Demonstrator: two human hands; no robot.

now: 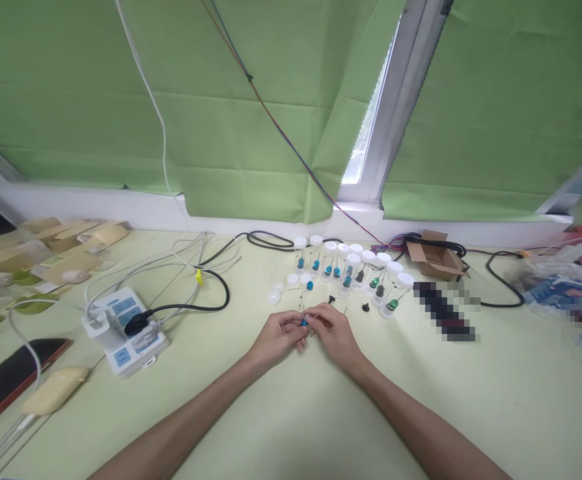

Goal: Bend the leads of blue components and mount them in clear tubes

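While pinching the small, glossy blue piece (304,323) in the nearly closed left hand (281,335), guide gently with the curled right hand (335,331) (cannot tell whether gripping anything), working before the clear, white-lidded cylindrical tubes (316,257).

This looks like a desk workspace, though whether in an office or a small workshop cannot be told. Green blinds (251,153) and a window (363,150) fill the frame's top; the pale tabletop (281,420) carries a power strip (122,360) at lower left and white-capped clear tubes (351,265) near centre.
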